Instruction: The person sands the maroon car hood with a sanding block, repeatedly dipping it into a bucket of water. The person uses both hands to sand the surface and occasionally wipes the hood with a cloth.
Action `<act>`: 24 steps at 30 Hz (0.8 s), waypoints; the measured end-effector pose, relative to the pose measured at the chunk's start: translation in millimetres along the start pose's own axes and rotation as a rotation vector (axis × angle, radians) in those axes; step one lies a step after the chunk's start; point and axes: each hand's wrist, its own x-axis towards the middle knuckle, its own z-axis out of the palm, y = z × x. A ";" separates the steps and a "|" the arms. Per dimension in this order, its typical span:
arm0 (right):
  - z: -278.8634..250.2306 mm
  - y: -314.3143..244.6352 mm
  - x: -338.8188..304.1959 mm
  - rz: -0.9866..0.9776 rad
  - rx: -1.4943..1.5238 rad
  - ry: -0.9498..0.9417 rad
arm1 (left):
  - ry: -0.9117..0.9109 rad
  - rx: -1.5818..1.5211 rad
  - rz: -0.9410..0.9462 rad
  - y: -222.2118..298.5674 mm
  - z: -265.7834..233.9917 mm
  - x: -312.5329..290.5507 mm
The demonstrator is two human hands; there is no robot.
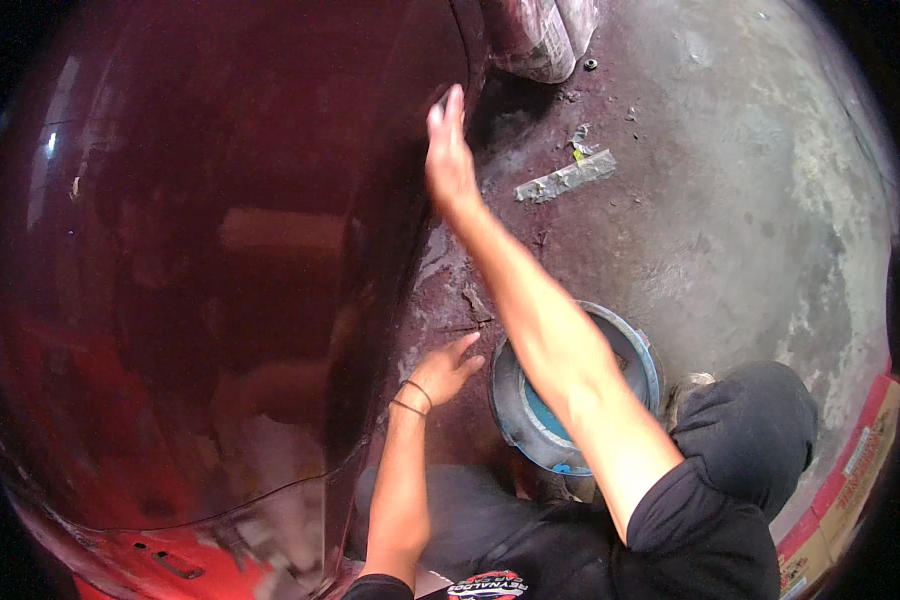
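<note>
A glossy dark red car body panel (270, 330) curves up on my left, with reflections across it. My right hand (450, 165) is stretched far forward along the panel's right edge, seen side-on. Its fingers are extended and lie against the panel; whatever is under the palm is hidden. Lower down, my left hand (448, 370) hangs in the gap between the panel and a bucket, fingers apart and holding nothing. A dark band circles that wrist. Partly covered by my right forearm, the round bucket (505, 395) has a pale rim and blue inside.
Pale wrapping covers an object (540, 40) ahead of my right hand. A torn strip of tape (567, 177) and small debris lie on the stained concrete floor (730, 200). My bent right knee (755, 430) is beside the bucket, and cardboard boxes (855, 480) stand at far right.
</note>
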 end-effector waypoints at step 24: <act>47.7 13.4 -84.7 -0.370 -0.203 -0.101 | -0.071 -0.001 -0.006 -27.6 4.4 9.9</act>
